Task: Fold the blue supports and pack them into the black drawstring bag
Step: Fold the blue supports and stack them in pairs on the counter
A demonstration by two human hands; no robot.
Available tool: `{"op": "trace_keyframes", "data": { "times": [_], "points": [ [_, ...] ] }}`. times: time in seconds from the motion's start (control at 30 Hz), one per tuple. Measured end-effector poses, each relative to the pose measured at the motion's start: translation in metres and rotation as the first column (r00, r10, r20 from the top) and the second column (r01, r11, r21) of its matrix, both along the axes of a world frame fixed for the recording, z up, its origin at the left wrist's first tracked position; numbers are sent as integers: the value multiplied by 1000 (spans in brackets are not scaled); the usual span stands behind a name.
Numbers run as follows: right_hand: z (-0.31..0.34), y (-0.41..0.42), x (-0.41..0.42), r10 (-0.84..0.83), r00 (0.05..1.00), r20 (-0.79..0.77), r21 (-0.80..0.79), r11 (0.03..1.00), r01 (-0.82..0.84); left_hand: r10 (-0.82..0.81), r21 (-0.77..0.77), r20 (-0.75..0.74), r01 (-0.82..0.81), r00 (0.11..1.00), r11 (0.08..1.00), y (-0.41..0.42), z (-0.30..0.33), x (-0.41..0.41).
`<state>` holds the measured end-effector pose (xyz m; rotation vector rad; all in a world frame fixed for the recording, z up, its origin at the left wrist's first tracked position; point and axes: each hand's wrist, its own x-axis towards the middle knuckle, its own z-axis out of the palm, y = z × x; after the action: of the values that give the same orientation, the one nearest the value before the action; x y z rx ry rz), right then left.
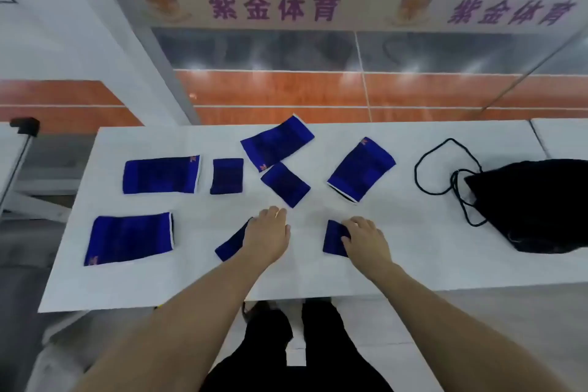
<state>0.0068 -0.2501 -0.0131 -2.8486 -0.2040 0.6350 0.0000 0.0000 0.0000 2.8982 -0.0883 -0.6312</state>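
**Barely begun: nothing packed, bag still flat**

Plainly, I am at the opening stage. Eight blue supports lie spread over the white bench [413,264], and none has gone into the black drawstring bag [541,204], which lies slack at the far right of the bench with its cord [445,165] looped loose beside it. Its mouth, as far as I can tell, is not held open.

Four large supports lie flat and full length: one at far left [160,174], one near left [129,239], one at the back centre [276,141], one right of centre [361,169]. Four small pieces are also out: one beside the far-left large support [226,176], one touching the back-centre support [285,184], and two under my hands. Whether the small ones are already folded or simply shorter bands, I cannot tell.

My left hand [267,235] rests flat, fingers spread, on the edge of a small support [229,243]. My right hand [366,239] presses on another small support [334,237], fingertips over its right side; neither hand is closed around anything.

Judgement: folding of the large supports is outstanding in full, and all packing remains.
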Motion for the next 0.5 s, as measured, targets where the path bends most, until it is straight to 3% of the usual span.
{"op": "trace_keyframes", "data": {
  "times": [0.23, 0.37, 0.5],
  "points": [
    [-32, -15, 15, 39, 999, 11, -18, 999, -39, 8, 69, -15, -7, 1000, 998, -16, -41, 42],
    [-37, -22, 22, -16, 999, -52, 15, 1000, 16, 50, 54, -30, -48, 998, 997, -28, -50, 33],
    [-30, -30, 25, -150, 981, -123, 167, 971, 169, 11, 36, -8, -10, 1000, 999, -40, -48, 11]
  ]
}}
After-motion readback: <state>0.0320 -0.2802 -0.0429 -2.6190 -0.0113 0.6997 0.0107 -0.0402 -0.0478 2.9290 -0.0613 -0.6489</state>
